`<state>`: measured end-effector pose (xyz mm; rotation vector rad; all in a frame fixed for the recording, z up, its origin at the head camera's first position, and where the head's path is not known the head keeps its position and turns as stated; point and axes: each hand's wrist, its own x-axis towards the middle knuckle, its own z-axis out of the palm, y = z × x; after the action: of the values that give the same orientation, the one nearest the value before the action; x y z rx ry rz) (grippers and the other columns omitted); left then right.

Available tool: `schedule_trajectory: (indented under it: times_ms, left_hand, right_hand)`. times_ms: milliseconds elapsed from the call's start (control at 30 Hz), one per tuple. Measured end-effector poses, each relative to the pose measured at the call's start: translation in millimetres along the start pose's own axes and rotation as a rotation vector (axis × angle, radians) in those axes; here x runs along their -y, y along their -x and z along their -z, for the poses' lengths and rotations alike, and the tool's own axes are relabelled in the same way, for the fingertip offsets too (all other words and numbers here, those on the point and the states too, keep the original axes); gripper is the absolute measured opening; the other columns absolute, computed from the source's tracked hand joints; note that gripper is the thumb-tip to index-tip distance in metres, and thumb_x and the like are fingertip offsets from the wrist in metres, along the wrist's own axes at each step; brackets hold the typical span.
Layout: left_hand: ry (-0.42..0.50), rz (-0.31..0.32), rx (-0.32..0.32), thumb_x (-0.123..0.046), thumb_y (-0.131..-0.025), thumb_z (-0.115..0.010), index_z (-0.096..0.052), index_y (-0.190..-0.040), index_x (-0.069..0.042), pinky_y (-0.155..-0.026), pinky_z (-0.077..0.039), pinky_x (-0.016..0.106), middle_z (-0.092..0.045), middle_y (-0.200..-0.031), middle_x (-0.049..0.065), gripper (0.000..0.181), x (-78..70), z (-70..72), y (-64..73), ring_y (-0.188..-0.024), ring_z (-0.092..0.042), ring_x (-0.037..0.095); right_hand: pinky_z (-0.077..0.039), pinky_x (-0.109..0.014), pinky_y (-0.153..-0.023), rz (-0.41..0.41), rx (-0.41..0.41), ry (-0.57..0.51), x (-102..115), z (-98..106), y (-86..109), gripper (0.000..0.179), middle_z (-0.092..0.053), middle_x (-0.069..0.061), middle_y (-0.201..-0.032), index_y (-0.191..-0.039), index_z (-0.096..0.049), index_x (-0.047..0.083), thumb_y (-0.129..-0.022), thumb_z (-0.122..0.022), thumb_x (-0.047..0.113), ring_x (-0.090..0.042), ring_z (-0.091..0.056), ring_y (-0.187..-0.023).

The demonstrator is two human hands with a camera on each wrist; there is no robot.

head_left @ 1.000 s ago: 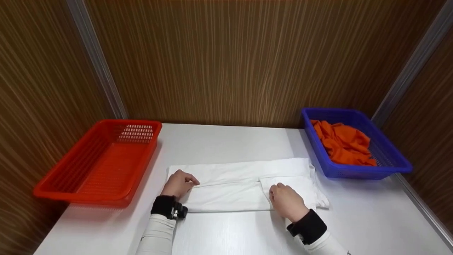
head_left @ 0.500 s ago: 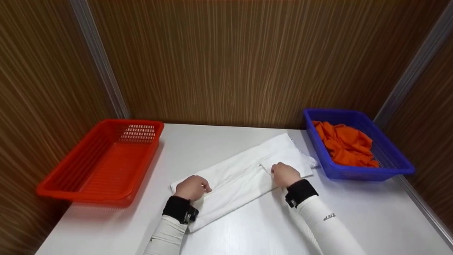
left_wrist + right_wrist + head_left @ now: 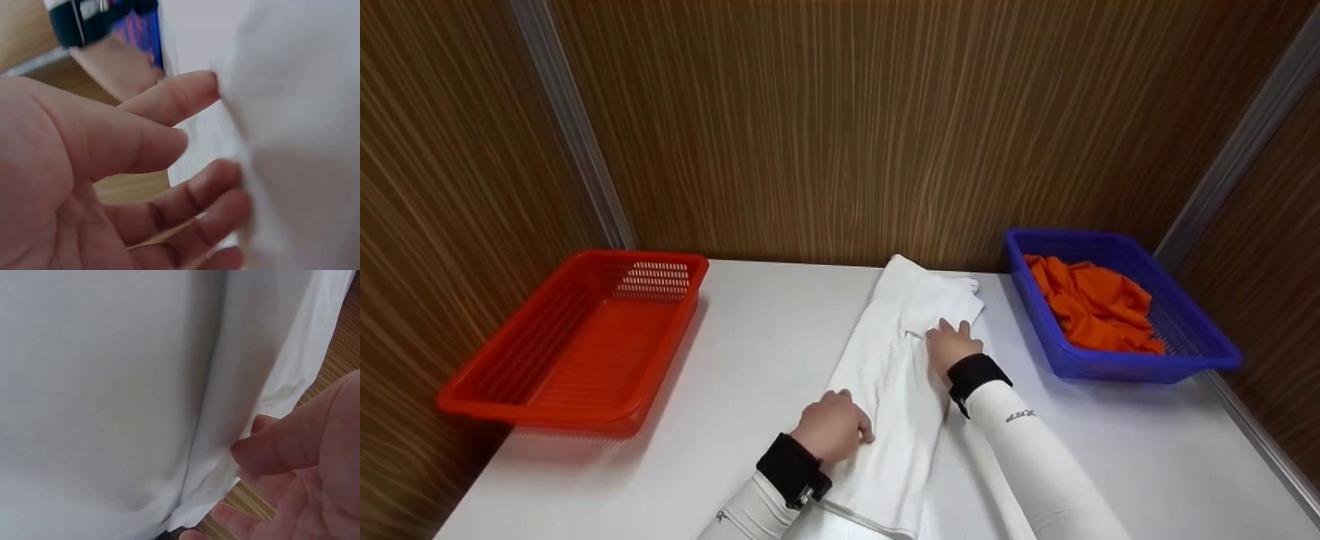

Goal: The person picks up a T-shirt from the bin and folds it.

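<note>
A folded white garment [image 3: 894,409] lies lengthwise on the table, slanting from the near middle up toward the back wall. A smaller flap [image 3: 934,304] is turned over at its far end. My left hand [image 3: 832,427] rests on its near left part, fingers loosely bent. In the left wrist view the fingertips [image 3: 225,171] touch the white cloth, with the thumb apart from them. Farther up, my right hand [image 3: 952,351] touches the right edge beside the flap, fingers spread. The right wrist view shows the thumb [image 3: 270,450] lying against the cloth.
A red plastic basket [image 3: 562,414] stands at the left. At the back right, a blue basket [image 3: 1140,366] holds crumpled orange cloth [image 3: 1099,304]. Wood-grain panels [image 3: 840,135] enclose the white table [image 3: 765,330] behind and on both sides.
The white garment has turned counterclockwise from lying crosswise to nearly lengthwise. My left hand has moved right and nearer, while my right hand has moved farther away.
</note>
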<state>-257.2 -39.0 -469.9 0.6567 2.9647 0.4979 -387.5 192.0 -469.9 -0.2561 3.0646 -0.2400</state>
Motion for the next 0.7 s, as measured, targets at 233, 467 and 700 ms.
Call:
schedule_trajectory:
  times_ms: [233, 467, 700]
  left_hand:
    - [-0.082, -0.139, 0.025, -0.016, -0.095, -0.066, -0.080, -0.110, -0.035, -0.097, -0.052, 0.039, -0.062, -0.145, -0.005, 0.029, -18.7, -16.8, -1.6, -0.132, -0.055, 0.019]
    - [-0.047, -0.175, 0.025, -0.016, -0.099, -0.062, -0.077, -0.120, -0.035, -0.097, -0.053, 0.041, -0.063, -0.145, -0.005, 0.032, -20.1, -17.5, 0.6, -0.133, -0.060, 0.019]
    - [-0.049, -0.173, 0.031, -0.018, -0.098, -0.062, -0.077, -0.120, -0.033, -0.096, -0.055, 0.042, -0.063, -0.145, -0.004, 0.031, -18.7, -15.5, 2.6, -0.134, -0.059, 0.019]
  right_hand:
    - [-0.036, -0.079, -0.104, -0.013, 0.034, -0.016, 5.9, 0.3, -4.2, 0.053, -0.017, -0.031, -0.167, -0.154, -0.046, 0.011, -0.104, -0.037, -0.001, -0.063, -0.017, -0.148]
    - [-0.033, -0.079, -0.107, -0.003, 0.071, -0.008, -9.3, -13.3, -16.1, 0.061, -0.009, -0.031, -0.169, -0.161, -0.035, 0.019, -0.103, -0.039, -0.002, -0.064, -0.012, -0.150]
    - [-0.027, -0.078, -0.112, 0.010, 0.058, -0.184, -2.3, -12.5, -6.1, 0.074, 0.003, -0.021, -0.173, -0.166, -0.014, 0.015, -0.099, -0.039, -0.003, -0.053, -0.003, -0.156]
